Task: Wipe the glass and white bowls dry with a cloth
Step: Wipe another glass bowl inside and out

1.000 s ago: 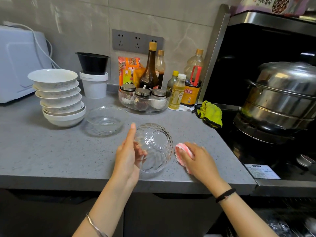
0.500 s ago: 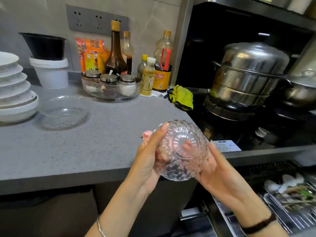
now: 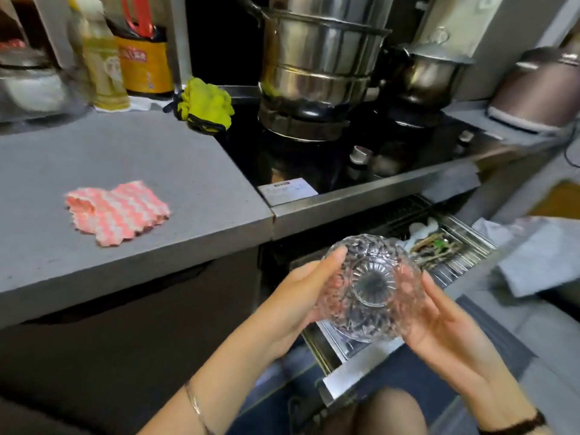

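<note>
Kitchen desk (image 3: 188, 171) held the cloth (image 3: 116, 211); left hand (image 3: 295, 296) and right hand (image 3: 445, 321) clasped the glass bowl (image 3: 370, 284) over an open drawer (image 3: 455, 246). Probably stowing; next: gentle set-down.

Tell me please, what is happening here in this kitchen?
A person holds a patterned glass bowl between the left hand and the right hand, with its base turned toward the camera. The bowl is off the counter, above an open drawer under the stove. The pink-and-white cloth lies on the counter, in neither hand, so no wiping is going on at this moment.
</note>
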Demonstrator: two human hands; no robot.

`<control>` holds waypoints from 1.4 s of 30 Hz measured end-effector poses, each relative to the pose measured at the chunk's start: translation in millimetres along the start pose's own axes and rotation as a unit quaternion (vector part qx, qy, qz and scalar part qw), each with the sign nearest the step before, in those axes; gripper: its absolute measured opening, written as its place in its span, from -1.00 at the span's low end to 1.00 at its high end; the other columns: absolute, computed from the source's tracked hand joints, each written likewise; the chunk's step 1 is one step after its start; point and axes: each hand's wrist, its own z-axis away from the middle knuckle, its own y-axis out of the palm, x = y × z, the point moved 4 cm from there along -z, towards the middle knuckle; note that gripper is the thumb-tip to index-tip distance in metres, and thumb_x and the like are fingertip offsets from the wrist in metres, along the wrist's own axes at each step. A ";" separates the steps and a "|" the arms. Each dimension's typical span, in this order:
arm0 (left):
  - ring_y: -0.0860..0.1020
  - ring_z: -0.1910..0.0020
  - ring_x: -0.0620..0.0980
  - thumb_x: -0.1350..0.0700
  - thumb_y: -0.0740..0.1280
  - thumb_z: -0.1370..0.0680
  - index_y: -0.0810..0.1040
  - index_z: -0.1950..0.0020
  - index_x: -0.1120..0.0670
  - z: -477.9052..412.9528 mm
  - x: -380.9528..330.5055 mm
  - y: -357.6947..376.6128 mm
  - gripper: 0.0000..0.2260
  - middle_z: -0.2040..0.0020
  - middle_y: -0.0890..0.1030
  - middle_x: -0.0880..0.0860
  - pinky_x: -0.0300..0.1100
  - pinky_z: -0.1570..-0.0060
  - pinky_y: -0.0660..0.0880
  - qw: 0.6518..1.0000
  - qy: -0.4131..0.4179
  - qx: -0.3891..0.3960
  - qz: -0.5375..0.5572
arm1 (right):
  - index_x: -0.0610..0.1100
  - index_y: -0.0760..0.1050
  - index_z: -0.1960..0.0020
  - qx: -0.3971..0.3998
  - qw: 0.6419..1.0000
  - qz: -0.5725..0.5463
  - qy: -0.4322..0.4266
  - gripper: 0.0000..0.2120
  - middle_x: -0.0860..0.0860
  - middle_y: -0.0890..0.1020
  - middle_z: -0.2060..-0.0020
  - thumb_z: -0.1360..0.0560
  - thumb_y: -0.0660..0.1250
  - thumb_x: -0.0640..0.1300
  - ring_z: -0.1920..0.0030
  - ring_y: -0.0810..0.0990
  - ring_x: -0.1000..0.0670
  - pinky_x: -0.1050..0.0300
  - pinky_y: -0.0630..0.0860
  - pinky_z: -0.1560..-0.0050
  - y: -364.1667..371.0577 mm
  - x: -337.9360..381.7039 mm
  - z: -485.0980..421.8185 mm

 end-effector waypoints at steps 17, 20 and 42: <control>0.02 -0.55 -0.02 -0.26 -0.02 -0.59 0.05 -0.57 -0.05 -181.5 143.0 -20.2 -0.41 -0.57 0.10 -0.05 -0.02 -0.52 -0.09 0.804 0.044 -0.102 -0.584 | -0.12 0.54 -0.17 -0.177 0.953 0.245 0.017 -0.79 0.08 0.72 0.15 -0.57 0.24 -0.17 0.16 0.68 0.11 0.22 0.49 0.08 -148.3 73.9 -115.1; 0.03 -0.55 -0.01 -0.33 -0.07 -0.57 -0.01 -0.57 -0.10 -197.7 154.2 -28.2 -0.38 -0.57 0.08 -0.06 0.00 -0.49 -0.10 0.770 0.047 -0.112 -0.626 | -0.18 0.52 -0.19 -0.185 0.951 0.247 0.034 -0.79 0.05 0.72 0.22 -0.57 0.27 -0.19 0.21 0.68 0.11 0.21 0.54 0.09 -168.4 72.5 -144.1; 0.14 -0.50 0.01 -0.39 -0.18 -0.44 0.10 -0.55 -0.12 -212.8 185.0 -44.4 -0.27 -0.50 0.24 -0.06 0.07 -0.46 0.06 0.712 0.057 -0.168 -0.680 | -0.21 0.51 -0.01 -0.098 0.946 0.280 0.127 -0.94 -0.02 0.70 0.33 -0.57 0.26 -0.27 0.46 0.61 0.13 0.37 0.47 0.45 -208.4 13.6 -272.5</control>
